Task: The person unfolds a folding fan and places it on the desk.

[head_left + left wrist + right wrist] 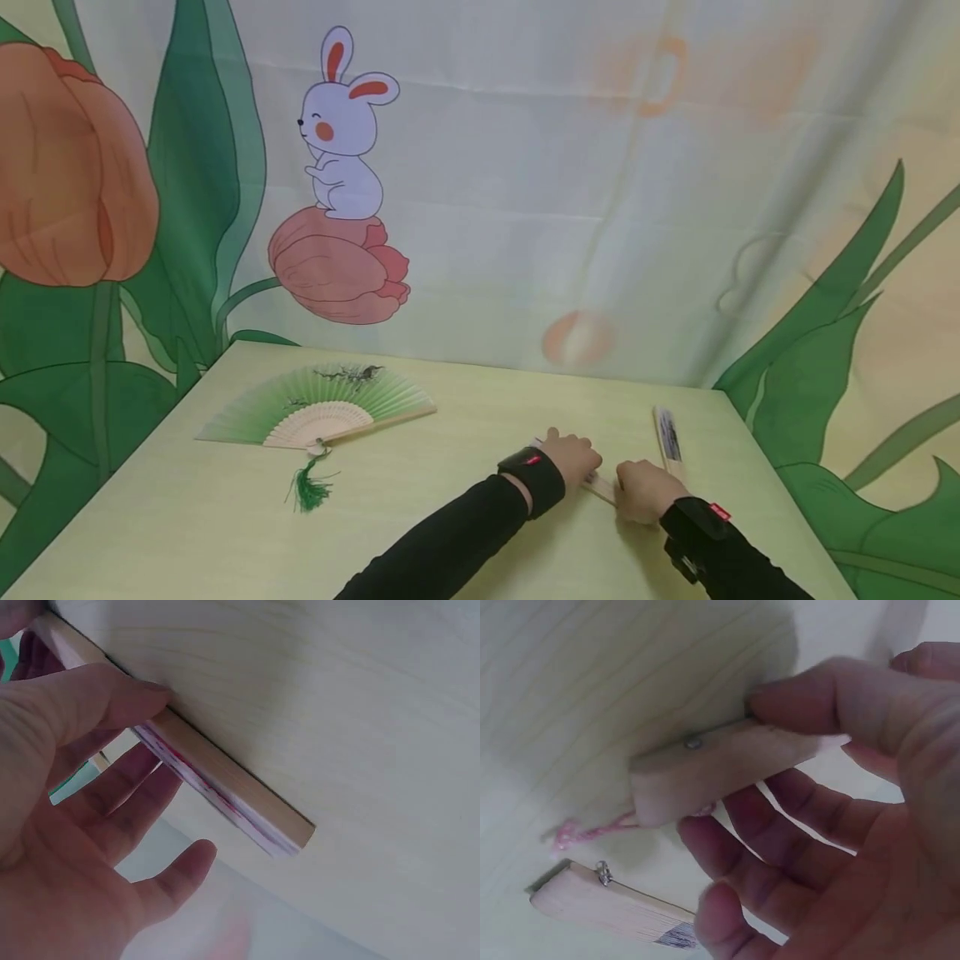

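Between both hands is a folded hand fan (600, 488) with wooden guards. My left hand (572, 457) pinches it along its length, thumb on the wooden guard; beyond the thumb, the leaf edge (202, 784) shows white with red and purple marks. At the rivet end, my right hand (647, 490) grips the fan (697, 776) between thumb and fingers. A pink cord (592, 831) trails from that end. Just beyond the right hand lies a second folded fan (667, 433), its wooden end and metal rivet (604, 873) showing in the right wrist view.
A spread green fan (390, 400) with a bird-and-branch print lies at the table's left, its green tassel (309, 492) toward me. The pale wood-grain table (225, 525) meets a printed curtain (487, 208) at its back edge.
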Motion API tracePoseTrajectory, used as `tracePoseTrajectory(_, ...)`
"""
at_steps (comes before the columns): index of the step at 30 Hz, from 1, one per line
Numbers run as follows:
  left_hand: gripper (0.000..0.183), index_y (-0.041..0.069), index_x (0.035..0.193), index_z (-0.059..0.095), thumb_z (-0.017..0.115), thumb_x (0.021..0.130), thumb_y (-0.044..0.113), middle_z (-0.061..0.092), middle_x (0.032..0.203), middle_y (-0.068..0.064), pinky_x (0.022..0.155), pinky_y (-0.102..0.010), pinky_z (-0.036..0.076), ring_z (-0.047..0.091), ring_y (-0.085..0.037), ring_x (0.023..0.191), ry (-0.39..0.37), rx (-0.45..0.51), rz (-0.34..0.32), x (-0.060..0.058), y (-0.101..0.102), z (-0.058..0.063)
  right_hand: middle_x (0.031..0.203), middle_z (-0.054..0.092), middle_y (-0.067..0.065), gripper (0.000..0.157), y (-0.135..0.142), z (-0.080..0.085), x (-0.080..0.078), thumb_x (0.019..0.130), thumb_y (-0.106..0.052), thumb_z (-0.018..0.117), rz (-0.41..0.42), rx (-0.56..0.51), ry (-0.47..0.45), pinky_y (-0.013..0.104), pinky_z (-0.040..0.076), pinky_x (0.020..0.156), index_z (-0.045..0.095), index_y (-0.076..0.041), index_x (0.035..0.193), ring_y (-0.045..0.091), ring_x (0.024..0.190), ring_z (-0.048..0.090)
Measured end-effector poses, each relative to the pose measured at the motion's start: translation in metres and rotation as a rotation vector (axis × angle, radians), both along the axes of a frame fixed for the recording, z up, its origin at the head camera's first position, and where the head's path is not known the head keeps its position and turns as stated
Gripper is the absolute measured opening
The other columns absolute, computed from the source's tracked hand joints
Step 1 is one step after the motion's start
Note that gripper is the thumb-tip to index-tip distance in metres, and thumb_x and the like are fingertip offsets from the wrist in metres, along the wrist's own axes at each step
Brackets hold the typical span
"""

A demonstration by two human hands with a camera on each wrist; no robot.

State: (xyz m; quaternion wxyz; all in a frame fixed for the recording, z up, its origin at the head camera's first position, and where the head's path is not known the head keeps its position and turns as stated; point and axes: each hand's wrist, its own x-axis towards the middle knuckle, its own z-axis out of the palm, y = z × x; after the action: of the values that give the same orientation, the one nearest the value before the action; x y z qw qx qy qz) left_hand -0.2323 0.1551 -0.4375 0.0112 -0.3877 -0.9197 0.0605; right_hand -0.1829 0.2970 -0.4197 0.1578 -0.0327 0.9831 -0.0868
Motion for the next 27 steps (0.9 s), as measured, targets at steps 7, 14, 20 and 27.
tracePoseTrajectory(7, 0.029, 0.036, 0.118, 0.066, 0.07, 0.091, 0.025, 0.062, 0.106, 0.01, 0.086, -0.035, 0.043, 0.057, -0.01, 0.098, 0.064, -0.053, -0.028, 0.008, -0.006, 0.003, 0.067, 0.053, 0.004, 0.026, -0.009, 0.003, 0.002, 0.067, -0.003, 0.079, 0.051, 0.032, -0.02, 0.034, 0.036, 0.055, 0.054, -0.008, 0.075, 0.02, 0.061, 0.048)
tracePoseTrajectory(14, 0.031, 0.033, 0.119, 0.065, 0.071, 0.091, 0.021, 0.061, 0.105, 0.01, 0.082, -0.032, 0.046, 0.058, -0.009, 0.098, 0.028, -0.012, -0.063, 0.003, -0.014, -0.003, 0.07, 0.052, 0.005, 0.022, -0.013, 0.01, 0.009, 0.074, -0.007, 0.073, 0.077, -0.005, -0.048, 0.032, 0.037, 0.051, 0.053, -0.009, 0.083, 0.02, 0.059, 0.05)
tracePoseTrajectory(20, 0.034, 0.027, 0.114, 0.063, 0.076, 0.086, 0.016, 0.066, 0.102, 0.011, 0.085, -0.033, 0.047, 0.061, -0.007, 0.096, 0.019, 0.042, -0.105, -0.005, -0.03, 0.016, 0.069, 0.054, 0.006, 0.015, -0.017, 0.033, 0.01, 0.084, -0.004, 0.067, 0.069, -0.131, -0.056, 0.029, 0.041, 0.041, 0.053, -0.008, 0.086, 0.019, 0.048, 0.053)
tracePoseTrajectory(27, 0.024, 0.023, 0.1, 0.062, 0.075, 0.083, 0.013, 0.062, 0.088, 0.009, 0.077, -0.031, 0.043, 0.059, -0.009, 0.083, 0.027, 0.121, -0.08, -0.007, -0.069, 0.04, 0.066, 0.053, 0.006, 0.012, -0.037, 0.047, 0.006, 0.091, -0.004, 0.059, 0.037, -0.559, -0.16, 0.025, 0.033, 0.042, 0.054, -0.002, 0.101, 0.017, 0.044, 0.046)
